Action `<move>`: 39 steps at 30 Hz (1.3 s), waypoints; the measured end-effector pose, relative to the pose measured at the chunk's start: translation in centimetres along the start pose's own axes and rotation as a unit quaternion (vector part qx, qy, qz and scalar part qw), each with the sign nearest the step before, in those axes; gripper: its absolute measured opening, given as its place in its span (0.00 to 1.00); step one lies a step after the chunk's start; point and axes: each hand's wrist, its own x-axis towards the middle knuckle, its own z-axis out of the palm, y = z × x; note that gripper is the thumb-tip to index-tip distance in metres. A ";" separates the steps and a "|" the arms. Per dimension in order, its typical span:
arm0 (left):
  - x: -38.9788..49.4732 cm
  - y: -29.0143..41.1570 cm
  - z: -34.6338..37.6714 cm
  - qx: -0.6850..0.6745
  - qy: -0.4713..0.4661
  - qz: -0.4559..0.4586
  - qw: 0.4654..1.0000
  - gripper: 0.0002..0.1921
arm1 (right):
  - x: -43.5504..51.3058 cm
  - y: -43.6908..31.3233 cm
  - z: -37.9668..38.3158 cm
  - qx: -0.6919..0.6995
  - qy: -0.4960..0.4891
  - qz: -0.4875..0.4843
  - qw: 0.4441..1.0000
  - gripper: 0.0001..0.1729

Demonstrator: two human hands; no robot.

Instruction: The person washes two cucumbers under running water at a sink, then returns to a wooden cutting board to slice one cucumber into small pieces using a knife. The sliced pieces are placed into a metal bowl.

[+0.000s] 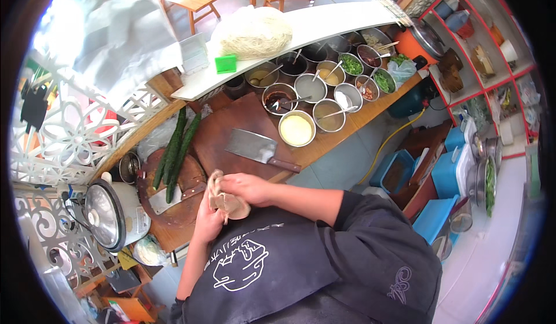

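Close to my body, both hands are on a bunched beige cloth (pixel 232 202). My left hand (pixel 209 219) grips its left side, and my right hand (pixel 249 188) presses on it from the right. Just beyond them a cleaver (pixel 253 145) lies flat on a rectangular brown cutting board (pixel 217 122), its handle at the board's near edge. To the left, several cucumbers (pixel 176 150) rest on a round wooden chopping block (pixel 150 180). A second cleaver (pixel 163 200) lies partly beneath one cucumber.
Metal bowls of sauces and chopped greens (pixel 351 64) crowd the counter at the upper right. A rice cooker (pixel 104 215) stands at the left. Bagged noodles (pixel 252 33) sit on the white ledge beyond. An orange pot (pixel 415 44) is at the far right, above blue containers (pixel 451 174).
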 end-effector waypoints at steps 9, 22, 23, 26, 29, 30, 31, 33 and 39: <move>1.8 1.5 7.5 0.029 0.155 0.027 0.987 0.23 | -5.0 -15.3 -11.3 -0.234 0.031 0.125 0.964 0.21; -9.5 -7.9 -3.0 0.071 0.529 -0.063 0.843 0.17 | -4.5 -15.3 -34.0 -0.372 0.435 0.015 0.820 0.08; -10.1 -8.2 -3.4 0.084 0.539 -0.067 0.835 0.17 | -4.2 -15.6 -34.8 -0.370 0.421 0.005 0.828 0.07; -11.2 -7.6 -4.5 0.123 0.558 -0.091 0.816 0.18 | -2.7 -17.9 -36.7 -0.382 0.389 -0.014 0.838 0.04; -12.3 -8.6 -7.6 0.145 0.573 -0.111 0.799 0.20 | -1.0 -20.4 -37.0 -0.339 0.345 0.014 0.875 0.07; -12.9 -9.5 -9.5 0.154 0.579 -0.119 0.791 0.20 | -0.5 -20.6 -36.9 -0.316 0.353 0.022 0.880 0.10; -13.2 -10.3 -11.4 0.161 0.585 -0.125 0.785 0.21 | 0.1 -20.9 -36.7 -0.294 0.361 0.026 0.884 0.13; -12.0 -9.3 -12.1 0.196 0.585 -0.137 0.775 0.27 | -0.3 -21.4 -36.3 -0.296 0.393 0.022 0.870 0.18; -12.4 -10.1 -20.2 0.236 0.598 -0.080 0.761 0.43 | -3.4 -21.1 -33.5 -0.375 0.324 0.032 0.868 0.19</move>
